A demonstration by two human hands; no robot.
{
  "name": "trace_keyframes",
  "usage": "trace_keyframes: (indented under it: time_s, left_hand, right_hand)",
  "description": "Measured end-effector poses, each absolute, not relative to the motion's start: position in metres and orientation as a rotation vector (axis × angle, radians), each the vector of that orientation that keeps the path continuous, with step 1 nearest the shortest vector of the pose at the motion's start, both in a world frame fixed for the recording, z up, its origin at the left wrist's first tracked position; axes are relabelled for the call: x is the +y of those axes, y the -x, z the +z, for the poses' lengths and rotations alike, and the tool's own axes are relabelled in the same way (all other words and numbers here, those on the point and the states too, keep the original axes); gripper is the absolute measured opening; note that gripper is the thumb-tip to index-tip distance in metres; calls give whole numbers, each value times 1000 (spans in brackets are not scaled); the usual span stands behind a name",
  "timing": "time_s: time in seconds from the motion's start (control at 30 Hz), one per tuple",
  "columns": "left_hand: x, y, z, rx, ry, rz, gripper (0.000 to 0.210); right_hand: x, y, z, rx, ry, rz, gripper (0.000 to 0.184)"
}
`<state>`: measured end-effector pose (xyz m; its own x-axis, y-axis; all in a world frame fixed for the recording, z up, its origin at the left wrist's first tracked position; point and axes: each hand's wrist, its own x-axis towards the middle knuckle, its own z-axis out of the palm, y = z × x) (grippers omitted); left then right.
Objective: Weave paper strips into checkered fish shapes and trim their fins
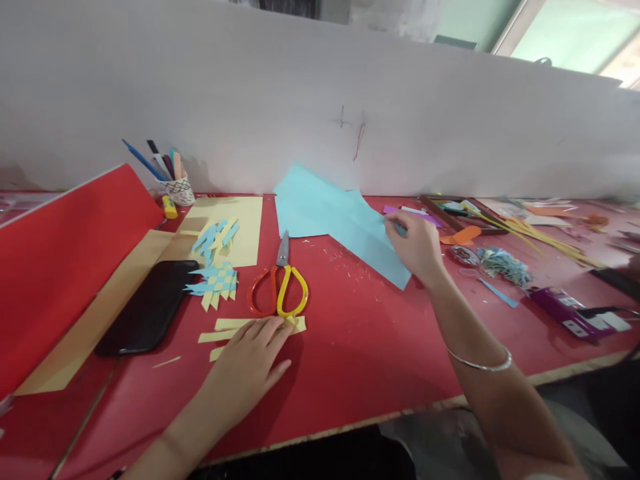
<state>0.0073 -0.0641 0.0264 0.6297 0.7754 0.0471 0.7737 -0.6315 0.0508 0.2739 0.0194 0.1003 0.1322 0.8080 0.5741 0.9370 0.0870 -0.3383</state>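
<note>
Blue paper (320, 207), one folded sheet or two overlapping, I cannot tell, looks not yet cut into strips; the right hand (419, 245) pinches its right edge. Just beyond the left hand (253, 357) lies one pair of scissors (283, 256); left of that, one checkered woven piece (220, 279), apparently done. Beneath its spread fingers: at least three yellow strips (209, 337), cut, unwoven.

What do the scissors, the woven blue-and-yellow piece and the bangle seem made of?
Scissors: dull grey blades, likely metal; glossy handles, probably plastic. Woven piece: matte paper, judging by flat strips with crisp cut ends. Bangle: silvery, shiny, likely metal.
</note>
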Motion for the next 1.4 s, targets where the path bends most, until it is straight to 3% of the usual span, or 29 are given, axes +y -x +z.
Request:
trace_keyframes:
  time_s: [0.53, 0.9, 1.4]
  left_hand:
    - [-23, -9, 31, 1404, -2662, 155, 40]
    - [-31, 33, 9, 1476, -2757, 197, 60]
    - [-23, 10, 8, 1457, -2944, 280, 35]
  right_hand:
    - [-14, -274, 74, -1688, 1500, 344, 15]
    - [-31, -272, 62, -1561, 1527, 545, 13]
    - [-41, -262, 49, -1534, 1535, 711, 15]
